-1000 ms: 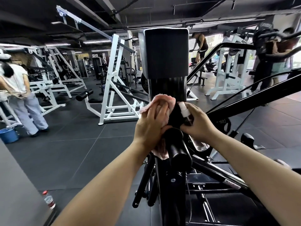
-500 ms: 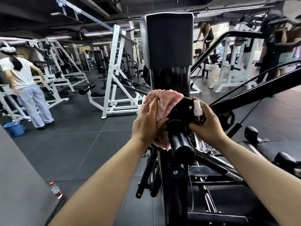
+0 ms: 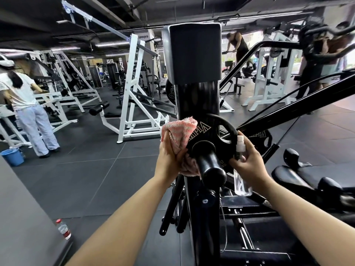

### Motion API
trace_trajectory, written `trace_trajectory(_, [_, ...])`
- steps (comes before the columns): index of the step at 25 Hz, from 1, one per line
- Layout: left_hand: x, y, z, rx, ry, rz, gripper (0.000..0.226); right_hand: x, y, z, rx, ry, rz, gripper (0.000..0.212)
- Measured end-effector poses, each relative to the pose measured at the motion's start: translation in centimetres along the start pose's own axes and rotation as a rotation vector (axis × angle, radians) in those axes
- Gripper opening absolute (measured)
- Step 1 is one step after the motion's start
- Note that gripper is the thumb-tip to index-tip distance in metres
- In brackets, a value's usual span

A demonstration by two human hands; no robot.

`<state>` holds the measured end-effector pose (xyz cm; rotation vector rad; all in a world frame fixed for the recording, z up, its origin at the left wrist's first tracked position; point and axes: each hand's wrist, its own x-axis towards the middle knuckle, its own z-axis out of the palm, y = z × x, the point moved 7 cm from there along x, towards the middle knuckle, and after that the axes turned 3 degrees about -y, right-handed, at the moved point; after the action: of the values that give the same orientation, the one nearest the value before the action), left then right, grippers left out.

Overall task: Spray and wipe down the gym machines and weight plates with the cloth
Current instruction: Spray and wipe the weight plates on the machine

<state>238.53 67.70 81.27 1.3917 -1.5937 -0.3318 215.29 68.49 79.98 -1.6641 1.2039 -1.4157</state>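
Note:
A black weight plate (image 3: 217, 129) sits on a thick black peg (image 3: 210, 166) of a black gym machine (image 3: 197, 100). My left hand (image 3: 168, 160) presses a pink cloth (image 3: 181, 131) against the plate's left side. My right hand (image 3: 247, 164) grips a clear spray bottle (image 3: 241, 181) with a white nozzle and also touches the plate's right edge. A second black plate (image 3: 263, 137) hangs behind my right hand, partly hidden.
White machine frames (image 3: 134, 104) stand behind on the dark rubber floor. A person in a white shirt (image 3: 25, 104) works at the left beside a blue bucket (image 3: 12, 156). A small red-capped bottle (image 3: 64, 229) lies at the lower left. Black padded seats (image 3: 299, 175) are at the right.
The plate now shows more of its lettered face as the cloth has shifted left and up on it. My right hand has slid lower on the plate's right edge.

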Motion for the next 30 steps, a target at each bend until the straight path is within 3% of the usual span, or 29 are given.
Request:
trace_trajectory(3, [0.6,1.2,-0.5,0.035,0.003,0.057,0.079,1.5,-2.5,-0.8,-0.244,-0.056,-0.051,0.079])
trace_trajectory(7, [2.0,5.2,-0.8,0.47,0.061,0.394,0.07,4.1,-8.0,1.4,-0.576,-0.217,-0.314,0.083])
trace_trajectory(9, [2.4,6.0,-0.5,0.543,0.067,0.438,0.068,4.6,-8.4,2.8,-0.609,-0.268,-0.342,0.084])
trace_trajectory(13, [2.7,4.8,-0.4,0.469,-0.008,0.328,0.073,4.5,-7.1,3.2,-0.505,-0.139,-0.347,0.09])
trace_trajectory(18, [2.3,4.0,-1.1,0.284,-0.008,0.354,0.075,4.3,-6.9,2.6,-0.382,-0.099,-0.349,0.082])
trace_trajectory(30, [1.2,1.2,-0.6,0.008,0.042,0.127,0.081,1.3,-0.6,1.2,-0.008,0.119,-0.088,0.087])
